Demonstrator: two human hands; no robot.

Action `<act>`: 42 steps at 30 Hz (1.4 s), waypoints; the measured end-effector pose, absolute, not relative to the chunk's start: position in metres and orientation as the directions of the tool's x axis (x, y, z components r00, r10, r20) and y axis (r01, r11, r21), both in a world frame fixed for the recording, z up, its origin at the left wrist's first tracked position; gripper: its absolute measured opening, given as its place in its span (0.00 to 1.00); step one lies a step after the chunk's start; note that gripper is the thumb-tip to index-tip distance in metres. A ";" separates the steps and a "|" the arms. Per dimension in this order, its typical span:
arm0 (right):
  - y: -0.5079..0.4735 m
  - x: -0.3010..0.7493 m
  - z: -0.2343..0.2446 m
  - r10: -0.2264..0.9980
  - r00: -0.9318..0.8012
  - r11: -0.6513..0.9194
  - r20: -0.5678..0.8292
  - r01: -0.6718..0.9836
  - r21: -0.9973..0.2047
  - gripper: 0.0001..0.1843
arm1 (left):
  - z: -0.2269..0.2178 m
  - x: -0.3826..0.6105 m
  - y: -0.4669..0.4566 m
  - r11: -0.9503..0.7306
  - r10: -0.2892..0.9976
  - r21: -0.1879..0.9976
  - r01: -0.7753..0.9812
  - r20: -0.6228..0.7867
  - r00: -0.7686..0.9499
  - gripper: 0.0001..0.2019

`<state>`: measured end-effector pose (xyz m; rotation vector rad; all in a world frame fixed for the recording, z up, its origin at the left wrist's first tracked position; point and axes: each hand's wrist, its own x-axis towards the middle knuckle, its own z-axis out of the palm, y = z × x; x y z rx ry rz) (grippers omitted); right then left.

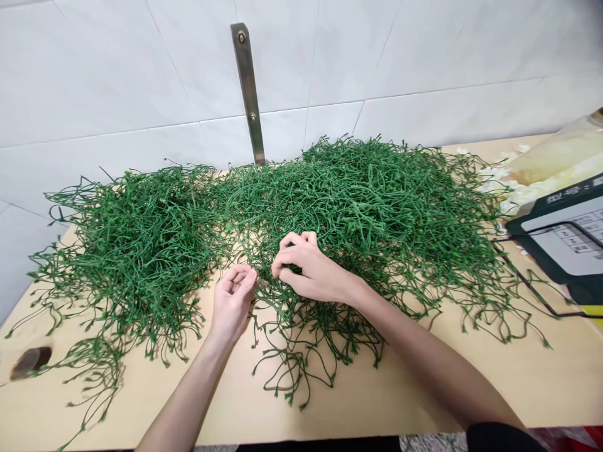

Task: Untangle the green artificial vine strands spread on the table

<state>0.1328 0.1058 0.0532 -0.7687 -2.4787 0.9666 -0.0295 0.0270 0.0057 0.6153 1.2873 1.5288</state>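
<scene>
Thin green artificial plant stems with small forked tips lie tangled in a left heap (141,238) and a larger right heap (377,188), joined at the back. Between them, my left hand (233,295) is closed, thumb and index finger pinched together. Whatever is in that pinch is too small to make out. My right hand (308,267) hovers over or rests on the front of the larger heap, fingers curled and thumb close to the index finger. I cannot make out what it holds. Loose stems trail below it onto the wooden tabletop (226,402).
A metal bracket (249,94) is bolted to the white tiled wall (117,69) behind. At the right stands a dark device with a printed label (570,232), a black cable (527,285) beside it. White petals (513,188) lie behind. The tabletop has a dark round spot (31,363).
</scene>
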 end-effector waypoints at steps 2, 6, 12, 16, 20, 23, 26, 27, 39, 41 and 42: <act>0.103 0.134 0.059 0.625 -0.765 0.623 0.155 0.369 -0.690 0.12 | 0.007 -0.029 0.027 0.075 0.901 0.924 -0.376 -0.224 -0.372 0.17; 0.097 0.132 0.058 0.575 -0.787 0.727 0.222 0.368 -0.580 0.13 | 0.004 -0.029 0.025 0.071 0.916 0.932 -0.354 -0.201 -0.346 0.14; 0.094 0.128 0.049 0.505 -0.833 0.831 0.224 0.399 -0.389 0.13 | 0.002 -0.029 0.023 0.078 0.941 0.948 -0.309 -0.172 -0.290 0.15; 0.095 0.128 0.047 0.512 -0.832 0.836 0.213 0.425 -0.346 0.15 | -0.001 -0.029 0.022 0.068 0.952 0.954 -0.291 -0.149 -0.266 0.14; 0.095 0.127 0.046 0.501 -0.844 0.846 0.192 0.430 -0.315 0.16 | -0.004 -0.029 0.020 0.064 0.970 0.965 -0.254 -0.120 -0.209 0.12; 0.094 0.126 0.046 0.465 -0.868 0.859 0.175 0.394 -0.327 0.14 | -0.004 -0.030 0.018 0.058 0.973 0.974 -0.218 -0.104 -0.206 0.11; 0.093 0.125 0.047 0.413 -0.886 0.892 0.212 0.346 -0.290 0.14 | -0.006 -0.032 0.016 0.060 0.977 0.982 -0.177 -0.093 -0.189 0.14; 0.093 0.125 0.047 0.395 -0.891 0.903 0.223 0.332 -0.272 0.14 | -0.007 -0.033 0.016 0.065 0.981 0.985 -0.157 -0.093 -0.172 0.16; 0.088 0.123 0.047 0.422 -0.852 0.885 0.310 0.312 -0.346 0.11 | -0.013 -0.033 0.009 0.084 0.994 0.996 -0.034 -0.086 -0.066 0.20; 0.091 0.125 0.046 0.414 -0.853 0.891 0.318 0.307 -0.336 0.12 | -0.013 -0.034 0.010 0.073 0.996 0.992 -0.101 -0.078 -0.044 0.19; 0.093 0.126 0.045 0.410 -0.854 0.893 0.321 0.304 -0.331 0.13 | -0.012 -0.034 0.011 0.065 0.997 0.988 -0.138 -0.070 -0.036 0.18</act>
